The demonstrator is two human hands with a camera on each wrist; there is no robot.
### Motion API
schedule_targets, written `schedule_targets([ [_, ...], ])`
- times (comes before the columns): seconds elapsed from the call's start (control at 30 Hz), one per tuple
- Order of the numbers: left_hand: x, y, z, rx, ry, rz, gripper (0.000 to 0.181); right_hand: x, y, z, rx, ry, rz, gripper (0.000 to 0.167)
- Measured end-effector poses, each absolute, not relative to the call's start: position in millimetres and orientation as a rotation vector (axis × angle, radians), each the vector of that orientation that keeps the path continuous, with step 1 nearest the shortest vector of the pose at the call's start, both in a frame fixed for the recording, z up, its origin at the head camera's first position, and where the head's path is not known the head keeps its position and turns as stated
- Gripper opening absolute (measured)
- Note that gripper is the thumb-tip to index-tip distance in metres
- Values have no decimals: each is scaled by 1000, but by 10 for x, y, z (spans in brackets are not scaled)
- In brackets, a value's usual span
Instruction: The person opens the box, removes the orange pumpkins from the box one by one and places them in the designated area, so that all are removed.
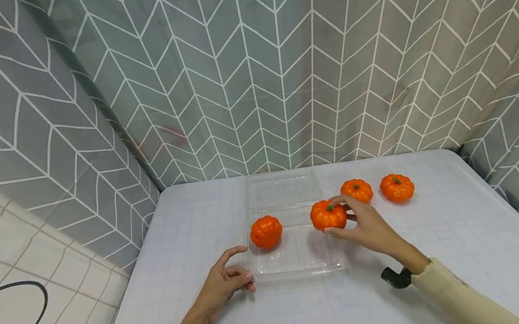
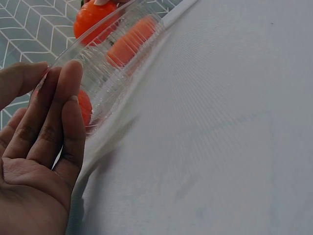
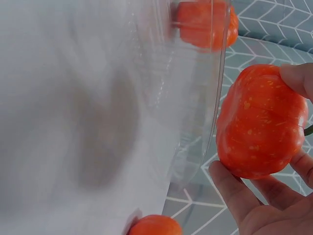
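Note:
A clear plastic clamshell box [image 1: 298,259] lies open on the table, its lid [image 1: 279,189] folded back toward the curtain. One small orange pumpkin [image 1: 266,232] sits in the left part of the box. My right hand [image 1: 365,224] grips a second pumpkin [image 3: 261,122] by its sides, thumb and fingers around it, over the right part of the box. The green stem shows at its top. My left hand [image 1: 226,280] is at the box's left edge, with loosely bent fingers [image 2: 68,83] by the rim; firm contact cannot be told.
Two more orange pumpkins stand right of the box: one [image 1: 356,190] just behind my right hand, the other [image 1: 397,188] farther right. A white cloth covers the table [image 1: 301,316]. Patterned grey curtains [image 1: 267,72] hang behind it and along the sides.

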State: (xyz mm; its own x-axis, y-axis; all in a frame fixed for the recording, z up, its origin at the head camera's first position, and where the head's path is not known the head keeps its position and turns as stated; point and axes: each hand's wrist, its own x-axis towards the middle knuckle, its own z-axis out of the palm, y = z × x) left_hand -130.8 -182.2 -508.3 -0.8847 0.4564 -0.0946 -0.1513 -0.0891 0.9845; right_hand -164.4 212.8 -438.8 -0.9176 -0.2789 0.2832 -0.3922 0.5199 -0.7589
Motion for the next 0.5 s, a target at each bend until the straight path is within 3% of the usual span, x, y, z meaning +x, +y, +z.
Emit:
schedule_targets([
  [0.5, -1304, -1828, -5089, 350, 1775, 2037, 71, -1614, 2398, -4481, 484, -2622, 1309, 55],
])
